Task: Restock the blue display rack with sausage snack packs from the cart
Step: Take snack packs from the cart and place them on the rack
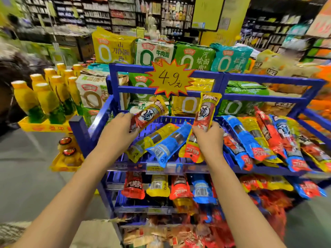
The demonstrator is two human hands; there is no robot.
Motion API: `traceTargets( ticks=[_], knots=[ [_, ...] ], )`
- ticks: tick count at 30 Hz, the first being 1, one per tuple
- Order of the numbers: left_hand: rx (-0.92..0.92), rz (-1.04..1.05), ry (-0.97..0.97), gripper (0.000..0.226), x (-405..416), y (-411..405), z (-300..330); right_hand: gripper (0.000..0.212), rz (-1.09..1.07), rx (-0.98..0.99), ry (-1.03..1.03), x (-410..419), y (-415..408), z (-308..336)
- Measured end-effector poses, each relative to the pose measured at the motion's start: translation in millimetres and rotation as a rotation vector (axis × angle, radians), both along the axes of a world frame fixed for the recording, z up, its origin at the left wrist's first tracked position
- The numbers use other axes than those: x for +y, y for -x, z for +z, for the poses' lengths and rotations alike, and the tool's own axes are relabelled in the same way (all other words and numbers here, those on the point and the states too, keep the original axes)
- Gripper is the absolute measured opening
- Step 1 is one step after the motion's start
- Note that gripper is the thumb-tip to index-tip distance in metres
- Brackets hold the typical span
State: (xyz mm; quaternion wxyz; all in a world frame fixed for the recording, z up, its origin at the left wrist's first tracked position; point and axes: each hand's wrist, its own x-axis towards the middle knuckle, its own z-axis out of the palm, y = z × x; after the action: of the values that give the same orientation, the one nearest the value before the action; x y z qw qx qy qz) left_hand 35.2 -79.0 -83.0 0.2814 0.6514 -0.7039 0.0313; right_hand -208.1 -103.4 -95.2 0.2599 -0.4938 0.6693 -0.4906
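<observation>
The blue display rack [93, 126] stands in front of me with sausage snack packs on its tiers. My left hand [118, 129] grips a red-and-yellow sausage pack [149, 113], tilted up to the right over the top tier's left end. My right hand [208, 138] grips a second red-and-yellow pack [206, 111], held nearly upright above the tier's middle. Below my hands lie a yellow pack [152, 140] and a blue pack [170, 144]. Several blue, yellow and red packs [259, 138] fill the tier's right side. The cart is out of view.
A yellow starburst price sign [170, 77] hangs on the rack's top bar. Noodle multipacks [155, 52] are stacked behind. Yellow drink bottles [48, 97] stand on a yellow stand at left. More packs sit on the lower tiers [179, 188]. Grey floor lies to the left.
</observation>
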Motion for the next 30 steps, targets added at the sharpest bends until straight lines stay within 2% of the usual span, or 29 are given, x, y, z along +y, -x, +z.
traceTargets(
  ticks=[2, 6, 8, 12, 15, 18, 23, 25, 27, 30],
  knots=[
    [0.060, -0.015, 0.051, 0.028, 7.4, 5.3, 6.2, 0.043, 0.018, -0.072, 0.082, 9.9, 8.8, 7.6],
    [0.309, -0.046, 0.157, 0.035, 43.1, 23.7, 22.1, 0.077, 0.102, -0.187, 0.144, 38.0, 20.3, 24.1],
    [0.482, -0.050, 0.154, 0.033, 67.8, 30.0, 28.8, 0.081, 0.182, -0.228, 0.152, 55.5, 18.2, 32.5],
    [0.785, -0.007, 0.151, 0.029, 122.1, 31.7, 29.0, 0.051, 0.449, -0.292, 0.180, 91.8, -4.9, 39.6],
    [1.021, 0.070, 0.161, 0.033, 168.3, 20.7, 15.4, 0.038, 0.666, -0.328, 0.145, 115.0, -33.7, 32.7],
    [1.112, 0.273, 0.191, 0.032, 220.3, 2.5, -9.7, 0.045, 0.893, -0.343, 0.060, 134.5, -69.2, 10.8],
    [1.077, 0.691, 0.194, 0.030, 313.2, -15.2, -63.3, 0.057, 1.151, -0.286, -0.196, 177.7, -132.4, -45.3],
    [1.138, 0.881, 0.172, 0.027, 350.5, -22.9, -89.0, 0.051, 1.226, -0.257, -0.290, 197.8, -155.1, -71.0],
    [1.216, 1.050, 0.114, 0.036, 388.2, -30.1, -116.7, 0.041, 1.294, -0.227, -0.374, 216.5, -175.9, -96.3],
    [1.315, 1.166, 0.094, 0.066, 440.5, -43.8, -153.4, 0.040, 1.377, -0.175, -0.504, 245.7, -205.7, -129.4]
  ],
)
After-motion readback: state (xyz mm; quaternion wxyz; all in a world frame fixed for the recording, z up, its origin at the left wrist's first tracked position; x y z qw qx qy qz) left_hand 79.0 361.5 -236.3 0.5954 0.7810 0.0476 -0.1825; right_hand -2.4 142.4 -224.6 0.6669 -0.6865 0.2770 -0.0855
